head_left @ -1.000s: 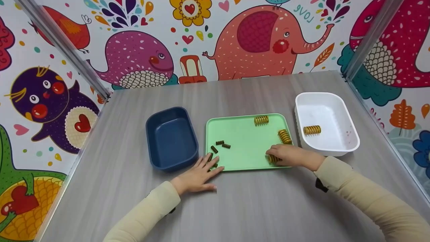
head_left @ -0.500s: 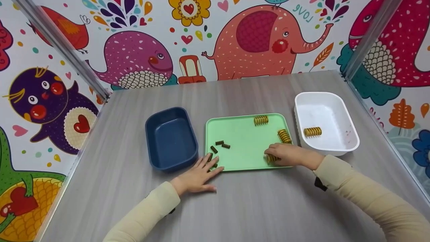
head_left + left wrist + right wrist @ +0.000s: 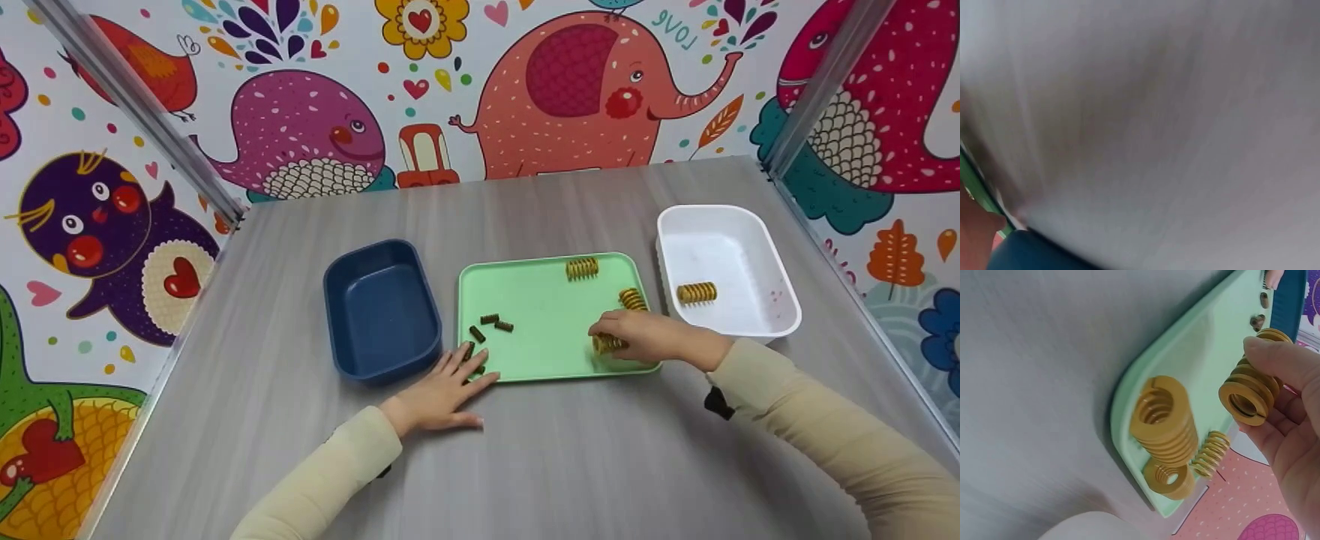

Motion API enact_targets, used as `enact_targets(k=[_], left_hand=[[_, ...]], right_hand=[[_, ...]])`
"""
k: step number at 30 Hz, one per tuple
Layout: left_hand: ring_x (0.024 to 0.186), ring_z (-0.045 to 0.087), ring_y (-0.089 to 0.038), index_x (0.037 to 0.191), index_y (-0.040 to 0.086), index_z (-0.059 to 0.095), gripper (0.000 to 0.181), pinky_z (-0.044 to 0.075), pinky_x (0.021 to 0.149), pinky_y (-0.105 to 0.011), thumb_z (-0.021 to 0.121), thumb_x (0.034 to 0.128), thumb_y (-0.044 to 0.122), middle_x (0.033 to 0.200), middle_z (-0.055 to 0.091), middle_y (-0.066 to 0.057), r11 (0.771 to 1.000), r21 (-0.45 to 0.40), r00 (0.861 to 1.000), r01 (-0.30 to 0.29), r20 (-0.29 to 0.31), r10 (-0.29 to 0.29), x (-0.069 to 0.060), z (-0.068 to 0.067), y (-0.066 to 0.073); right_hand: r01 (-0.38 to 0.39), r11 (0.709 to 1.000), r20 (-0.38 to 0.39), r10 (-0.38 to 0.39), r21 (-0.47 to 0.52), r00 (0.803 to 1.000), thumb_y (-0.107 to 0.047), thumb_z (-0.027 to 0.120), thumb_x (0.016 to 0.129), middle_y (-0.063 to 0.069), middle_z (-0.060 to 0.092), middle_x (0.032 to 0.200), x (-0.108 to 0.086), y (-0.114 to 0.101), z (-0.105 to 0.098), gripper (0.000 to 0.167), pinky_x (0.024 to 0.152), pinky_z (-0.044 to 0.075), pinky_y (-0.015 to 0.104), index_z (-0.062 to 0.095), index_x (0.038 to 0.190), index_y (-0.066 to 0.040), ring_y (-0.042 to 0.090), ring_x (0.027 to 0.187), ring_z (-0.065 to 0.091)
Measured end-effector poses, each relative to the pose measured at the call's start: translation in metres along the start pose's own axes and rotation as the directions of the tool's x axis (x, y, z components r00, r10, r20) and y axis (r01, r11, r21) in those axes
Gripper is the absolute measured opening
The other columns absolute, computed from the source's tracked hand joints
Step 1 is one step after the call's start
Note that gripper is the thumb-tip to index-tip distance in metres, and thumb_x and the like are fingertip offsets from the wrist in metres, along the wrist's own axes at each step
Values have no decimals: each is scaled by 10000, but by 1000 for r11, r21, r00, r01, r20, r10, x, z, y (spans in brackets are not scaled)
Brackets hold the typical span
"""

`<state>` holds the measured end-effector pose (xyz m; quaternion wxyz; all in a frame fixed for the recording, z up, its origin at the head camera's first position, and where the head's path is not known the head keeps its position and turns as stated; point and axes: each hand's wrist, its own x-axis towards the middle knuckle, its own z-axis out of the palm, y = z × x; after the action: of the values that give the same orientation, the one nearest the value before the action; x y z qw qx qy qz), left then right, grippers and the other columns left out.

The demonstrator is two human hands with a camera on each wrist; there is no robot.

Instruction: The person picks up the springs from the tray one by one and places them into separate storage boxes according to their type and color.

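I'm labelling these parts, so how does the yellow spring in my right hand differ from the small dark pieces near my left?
The yellow spring is golden; the dark pieces are dark brown. The spring is far thicker and longer than the dark pieces. The spring is in your right hand's grip, while the dark pieces lie on the green tray. Both look ridged and roughly cylindrical.

Small walled booth, work-cell style: grey wood-grain bench [image 3: 570, 465] boxed in by cartoon-printed panels [image 3: 435, 97] on far, left and right sides, metal posts [image 3: 139, 112] at back corners. Coil springs [image 3: 582, 269] hint workshop; elephant [image 3: 577, 97] and penguin [image 3: 127, 232] art reads nursery. Can't tell what building it's in.
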<state>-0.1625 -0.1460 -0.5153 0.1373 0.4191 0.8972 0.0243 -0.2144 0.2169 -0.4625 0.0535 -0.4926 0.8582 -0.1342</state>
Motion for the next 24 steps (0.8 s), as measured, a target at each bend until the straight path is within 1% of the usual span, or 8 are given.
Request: enact_targets(k=[3,8,15,20,24], left_hand=[[1397,-60,-337,1477,255,177,723,87,1105,-511,414,881,587,1545,5,-83,1000,-11,1000,3,3,-3,0,0,0],[1395,-50,-347,1476,247,187,727,95,1102,-517,425,878,585,1544,18,-95,1000,-19,1000,-6,-8,5,-1,0,0],[1397,-48,-341,1477,251,180,735,93,1105,-509,419,874,596,1544,19,-95,1000,-3,1000,-4,-9,4,-1,0,0],[1396,-40,-347,1476,243,189,732,99,1103,-513,422,876,591,1543,27,-101,1000,-4,1000,-9,-14,9,-1,-1,0],[1396,-39,-349,1476,243,188,729,98,1103,-514,422,878,589,1543,24,-100,1000,-10,1000,-11,-13,11,-1,-1,1]], right_hand=[[-3,1000,4,3,10,1000,-25,716,755,124,607,975,0,-1,-5,353,756,494,377,588,1078,40,261,895,596],[-3,999,-4,3,35,1000,-12,714,752,124,603,981,-1,-1,-14,362,757,492,385,585,1086,43,259,902,592],[25,999,-30,-24,29,999,14,719,734,115,600,958,-1,-2,-25,363,741,483,379,590,1072,44,232,862,575],[8,1000,-22,-7,18,1000,2,720,736,114,602,965,-2,-2,-34,368,747,483,392,590,1078,37,246,875,574],[-19,1000,-6,19,13,1000,-1,719,739,113,602,974,-3,-3,-42,375,743,492,378,589,1089,36,228,871,579]])
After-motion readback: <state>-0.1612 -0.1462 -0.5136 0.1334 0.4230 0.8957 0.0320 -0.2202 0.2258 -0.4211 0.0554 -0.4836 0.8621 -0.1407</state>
